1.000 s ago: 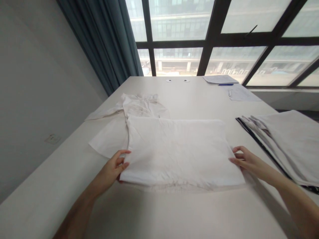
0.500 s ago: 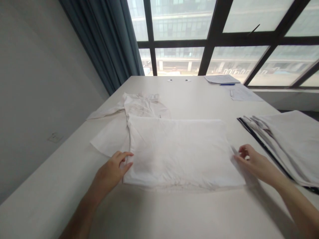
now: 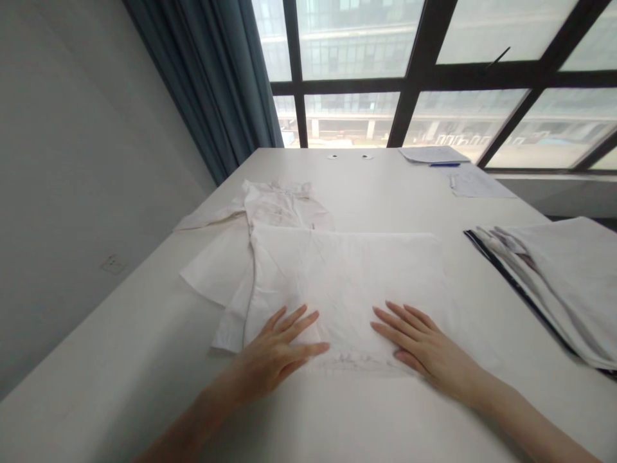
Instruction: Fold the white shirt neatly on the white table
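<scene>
Lying at frame centre, long axis left to right, the folded white garment [image 3: 347, 276] extends up-frame from the left hand [image 3: 282, 350] and right hand [image 3: 419, 341] (fingers spread, nothing pinched), both equally near its lower edge.

The left hand [image 3: 274, 355] and right hand [image 3: 427, 344] are palm down, fingers [image 3: 304, 323] spread, thumbs [image 3: 312, 349] turned inward, both forearms [image 3: 520, 409] slanting in from below
</scene>
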`<state>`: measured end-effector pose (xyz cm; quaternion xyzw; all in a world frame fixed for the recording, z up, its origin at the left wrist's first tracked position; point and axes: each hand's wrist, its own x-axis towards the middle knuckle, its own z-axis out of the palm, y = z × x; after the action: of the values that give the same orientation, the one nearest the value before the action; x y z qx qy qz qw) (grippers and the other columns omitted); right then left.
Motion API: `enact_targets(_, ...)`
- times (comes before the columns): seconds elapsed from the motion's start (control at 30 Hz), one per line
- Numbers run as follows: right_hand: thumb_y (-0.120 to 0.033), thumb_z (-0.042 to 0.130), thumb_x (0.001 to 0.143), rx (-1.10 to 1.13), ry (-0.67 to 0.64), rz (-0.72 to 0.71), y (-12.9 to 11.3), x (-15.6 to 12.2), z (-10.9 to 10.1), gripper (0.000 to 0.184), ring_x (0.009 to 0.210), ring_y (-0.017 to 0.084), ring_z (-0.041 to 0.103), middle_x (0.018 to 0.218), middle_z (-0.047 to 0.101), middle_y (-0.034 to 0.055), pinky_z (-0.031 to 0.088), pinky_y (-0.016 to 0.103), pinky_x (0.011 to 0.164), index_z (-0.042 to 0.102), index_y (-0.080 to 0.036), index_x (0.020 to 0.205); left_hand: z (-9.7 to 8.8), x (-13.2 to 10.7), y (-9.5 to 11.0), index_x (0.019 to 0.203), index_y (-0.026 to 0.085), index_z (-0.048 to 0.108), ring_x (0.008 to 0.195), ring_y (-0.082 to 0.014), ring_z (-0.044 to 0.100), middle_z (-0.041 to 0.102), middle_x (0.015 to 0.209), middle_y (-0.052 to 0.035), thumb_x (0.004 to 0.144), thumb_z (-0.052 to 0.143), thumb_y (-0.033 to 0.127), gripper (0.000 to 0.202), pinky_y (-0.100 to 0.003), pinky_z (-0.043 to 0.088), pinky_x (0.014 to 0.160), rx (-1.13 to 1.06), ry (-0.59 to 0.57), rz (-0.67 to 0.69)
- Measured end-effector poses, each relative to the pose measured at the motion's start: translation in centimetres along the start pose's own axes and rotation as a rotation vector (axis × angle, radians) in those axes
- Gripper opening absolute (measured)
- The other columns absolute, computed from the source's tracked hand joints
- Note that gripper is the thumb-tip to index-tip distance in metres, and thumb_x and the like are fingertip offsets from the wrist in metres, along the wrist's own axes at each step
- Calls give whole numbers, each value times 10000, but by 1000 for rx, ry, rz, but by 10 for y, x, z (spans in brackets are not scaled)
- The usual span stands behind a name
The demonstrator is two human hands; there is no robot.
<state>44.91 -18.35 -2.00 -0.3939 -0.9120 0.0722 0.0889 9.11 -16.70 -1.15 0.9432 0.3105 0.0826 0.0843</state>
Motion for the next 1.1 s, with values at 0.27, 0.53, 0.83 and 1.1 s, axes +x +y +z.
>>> enact_targets(0.27, -441, 442, 967, 63, -126, -35, 3, -9, -14, 554, 1441, 253, 212, 1563, 251, -17, 223, 512, 1149, 258, -405, 1488, -14, -3, 1, 1424, 457, 361, 1451, -262, 209, 219, 1585, -18, 937, 537, 287, 544, -494, 215, 1151, 29, -128, 35)
enact_targets(0.53, -346, 365, 994, 258, -26, 172, 21, 24, -42, 351, 1182, 232, 580, 1207, 679, 40, 325, 499, 1102, 639, -265, 1199, -43, 48, -11, 1167, 279, 626, 1204, -168, 532, 693, 1109, -1, 988, 432, 260, 265, -440, 120, 1176, 1, 33, 2)
enact_targets(0.83, -330, 357, 972, -24, 197, 331, 67, 148, -10, 432, 1306, 254, 450, 1380, 543, 120, 353, 428, 1067, 507, -157, 1339, -25, 184, -66, 1407, 141, 437, 1419, -287, 283, 358, 1514, -154, 971, 419, 379, 497, -509, 241, 1136, 305, 26, -378)
enact_targets(1.1, -462, 256, 987, -85, 99, 384, 90, 152, 12, 543, 1421, 236, 276, 1548, 322, 23, 222, 473, 1144, 337, -256, 1483, 10, 180, -103, 1482, 188, 322, 1449, -228, 217, 282, 1560, -83, 994, 248, 492, 580, -428, 186, 1172, 241, 59, -375)
